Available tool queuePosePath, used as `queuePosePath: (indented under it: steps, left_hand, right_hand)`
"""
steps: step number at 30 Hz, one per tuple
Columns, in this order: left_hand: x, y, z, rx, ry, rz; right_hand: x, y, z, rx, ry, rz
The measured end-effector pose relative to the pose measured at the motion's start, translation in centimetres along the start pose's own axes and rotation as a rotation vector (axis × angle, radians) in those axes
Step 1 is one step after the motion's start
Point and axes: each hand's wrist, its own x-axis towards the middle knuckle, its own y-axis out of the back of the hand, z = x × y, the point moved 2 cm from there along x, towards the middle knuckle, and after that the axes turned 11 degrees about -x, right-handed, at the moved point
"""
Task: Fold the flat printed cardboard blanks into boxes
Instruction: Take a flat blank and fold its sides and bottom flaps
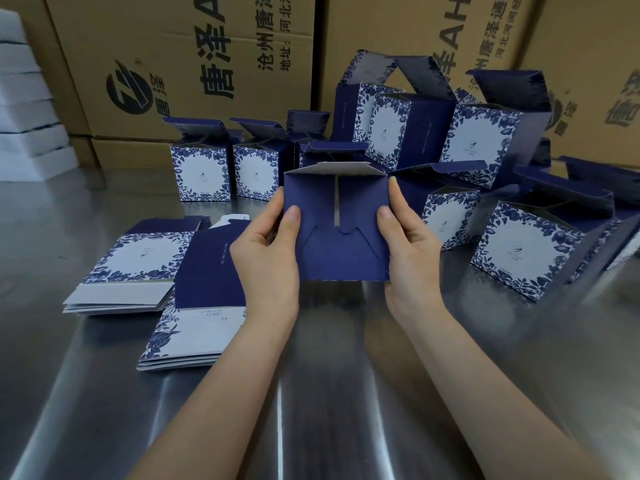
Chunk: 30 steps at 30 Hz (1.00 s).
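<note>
A: Obs.: where is the work piece?
B: One box is held above the bench, mid-frame, with its navy underside turned to the camera. The left hand and right hand each clasp a side wall, fingers curled round and thumbs laid on the base flaps. Judged: held this way to press the interlocking bottom tabs home.
A: Surroundings?
B: Flat blanks lie in two fanned stacks at left, near the left forearm. Folded boxes, lids up, crowd the rear and right; several lie tipped. Shipping cartons stand behind. The tipped pile at right may hinder setting this one down
</note>
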Motion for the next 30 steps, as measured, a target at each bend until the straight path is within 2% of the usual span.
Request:
queuePosePath:
  steps: [10, 17, 25, 30]
  left_hand:
    - [-0.07, 0.12, -0.24, 0.075, -0.032, 0.003]
    - [0.12, 0.07, -0.09, 0.032, 0.032, -0.104]
    - [-0.06, -0.08, -0.37, 0.138, -0.003, -0.163]
    - [0.23, 0.11, -0.5, 0.116, 0.01, -0.215]
  right_hand:
    - [0.16, 0.03, 0.31, -0.117, 0.035, 0.014]
    - [0.35, 0.28, -0.1, -0.106, 0.035, -0.153]
    - [0.69, 0.54, 0.65, -0.164, 0.069, -0.116]
    - [0.86, 0.8, 0.52, -0.131, 0.044, -0.171]
